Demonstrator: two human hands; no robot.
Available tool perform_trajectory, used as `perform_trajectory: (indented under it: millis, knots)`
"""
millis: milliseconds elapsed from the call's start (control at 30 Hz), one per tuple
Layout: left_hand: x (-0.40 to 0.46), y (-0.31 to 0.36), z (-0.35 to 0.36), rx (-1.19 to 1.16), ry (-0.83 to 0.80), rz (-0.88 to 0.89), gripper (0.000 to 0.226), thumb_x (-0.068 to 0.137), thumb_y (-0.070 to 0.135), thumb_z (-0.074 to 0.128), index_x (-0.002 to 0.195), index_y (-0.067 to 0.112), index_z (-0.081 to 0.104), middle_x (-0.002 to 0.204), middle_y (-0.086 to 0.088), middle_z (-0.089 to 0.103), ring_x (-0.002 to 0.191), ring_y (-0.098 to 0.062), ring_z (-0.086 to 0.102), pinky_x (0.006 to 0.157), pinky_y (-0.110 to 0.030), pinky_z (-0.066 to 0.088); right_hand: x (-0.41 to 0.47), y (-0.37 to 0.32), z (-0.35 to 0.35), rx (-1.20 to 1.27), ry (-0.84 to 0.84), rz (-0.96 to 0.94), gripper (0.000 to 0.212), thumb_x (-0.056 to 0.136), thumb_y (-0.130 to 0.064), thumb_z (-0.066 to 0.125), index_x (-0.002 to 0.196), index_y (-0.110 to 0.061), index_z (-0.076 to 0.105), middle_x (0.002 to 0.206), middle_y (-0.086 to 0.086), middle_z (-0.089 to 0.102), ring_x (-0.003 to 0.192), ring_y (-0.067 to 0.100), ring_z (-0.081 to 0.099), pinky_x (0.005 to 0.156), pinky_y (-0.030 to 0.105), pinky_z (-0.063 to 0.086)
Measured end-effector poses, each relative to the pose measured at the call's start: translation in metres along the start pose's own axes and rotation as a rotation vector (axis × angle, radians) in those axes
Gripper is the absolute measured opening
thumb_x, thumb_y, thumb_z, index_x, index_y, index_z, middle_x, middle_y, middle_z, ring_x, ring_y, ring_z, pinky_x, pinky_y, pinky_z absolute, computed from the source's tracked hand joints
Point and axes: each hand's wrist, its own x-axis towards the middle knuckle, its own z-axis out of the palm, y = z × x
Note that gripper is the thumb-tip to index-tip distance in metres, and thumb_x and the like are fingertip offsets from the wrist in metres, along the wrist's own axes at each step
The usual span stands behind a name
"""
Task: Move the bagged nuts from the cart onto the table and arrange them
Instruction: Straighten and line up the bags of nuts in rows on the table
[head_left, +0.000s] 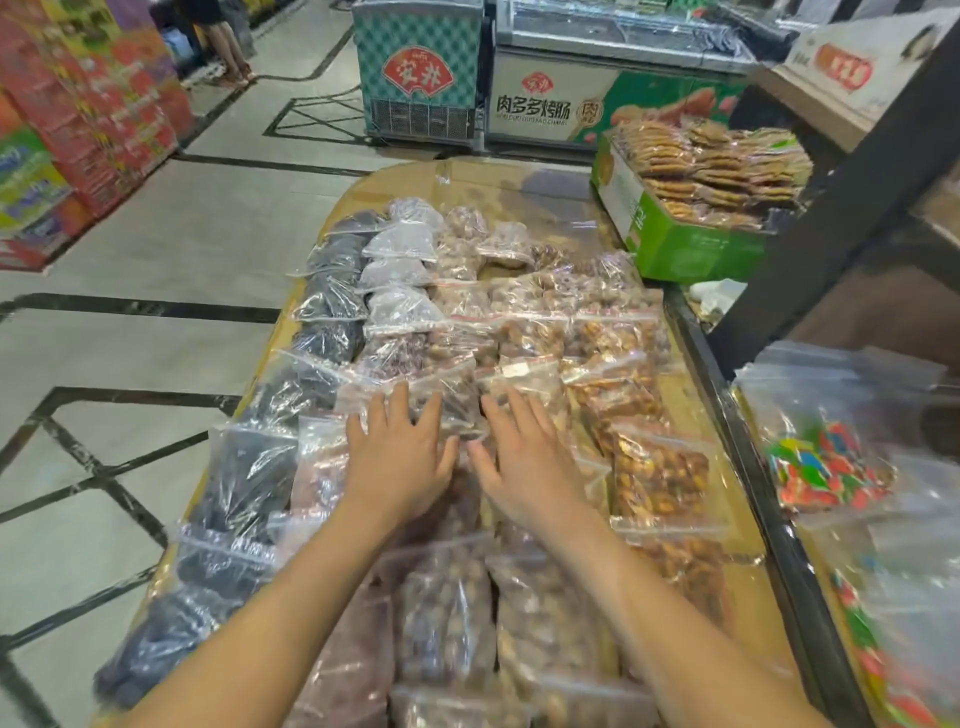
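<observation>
Both hands lie flat on the rows of clear zip-top plastic bags of brown nuts (524, 332) that cover the tan, round-cornered bench (691, 400). The left hand (402, 460) rests palm down on a bag in the middle rows, its fingers (400, 402) straight and slightly spread. The right hand (524, 462) lies just beside it on the neighbouring bag, its fingers (511, 410) likewise straight and fanned. Neither hand grips or pinches anything. Judging by the posture, the palms are pressing and smoothing the bags so that they lie level and keep to their row.

The bags lie in lengthwise columns sorted by contents: a column of dark, almost black dried goods in clear bags (332, 291) along the left edge, paler pinkish-grey bags (400, 275) next to them, brown nuts in the middle, and glossy orange-brown nuts in clear bags (652, 467) on the right. Each bag overlaps the next like a shingle, probably so that the contents show.

No cart can be made out for certain. At the far right corner stands a green cardboard box of stacked brown snack packs (696, 249). Clear bags of bright multicoloured sweets (826, 462) lie on the adjoining surface to the right. The arranging looks well advanced.
</observation>
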Motion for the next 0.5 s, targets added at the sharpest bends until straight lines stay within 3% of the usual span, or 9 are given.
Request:
perform_trajectory:
  millis: [100, 200, 300, 500]
  knots:
    - [0.039, -0.008, 0.009, 0.016, -0.014, 0.019, 0.061, 0.102, 0.05, 0.033, 0.156, 0.023, 0.024, 0.164, -0.02, 0.021, 0.151, -0.038, 0.021, 0.119, -0.061, 0.023, 0.052, 0.0, 0.001, 0.017, 0.006, -0.009, 0.058, 0.108, -0.04, 0.045, 0.16, -0.02, 0.029, 0.167, 0.009, 0.026, 0.155, 0.03, 0.023, 0.122, 0.043, 0.029]
    - [0.061, -0.016, 0.021, 0.043, -0.043, 0.055, 0.06, 0.101, 0.05, 0.034, 0.155, 0.025, 0.025, 0.159, -0.018, 0.032, 0.146, -0.037, 0.031, 0.117, -0.061, 0.024, 0.091, 0.005, 0.011, 0.064, -0.03, 0.013, 0.051, 0.104, -0.035, 0.055, 0.149, -0.016, 0.041, 0.142, 0.011, 0.051, 0.128, 0.031, 0.054, 0.102, 0.039, 0.047]
    - [0.066, -0.021, 0.03, 0.031, -0.039, 0.086, 0.064, 0.101, 0.051, 0.031, 0.158, 0.025, 0.021, 0.158, -0.016, 0.035, 0.144, -0.036, 0.034, 0.118, -0.061, 0.023, 0.111, 0.011, 0.019, 0.06, -0.06, 0.03, 0.057, 0.099, -0.039, 0.063, 0.147, -0.02, 0.041, 0.128, 0.009, 0.057, 0.117, 0.031, 0.057, 0.095, 0.042, 0.049]
    - [0.065, -0.025, 0.037, 0.063, -0.023, 0.135, 0.064, 0.102, 0.051, 0.029, 0.158, 0.02, 0.022, 0.159, -0.017, 0.033, 0.146, -0.039, 0.029, 0.119, -0.06, 0.019, 0.099, 0.009, 0.031, 0.068, -0.068, -0.04, 0.054, 0.098, -0.027, 0.066, 0.146, -0.018, 0.042, 0.129, 0.013, 0.058, 0.116, 0.034, 0.058, 0.088, 0.04, 0.048]
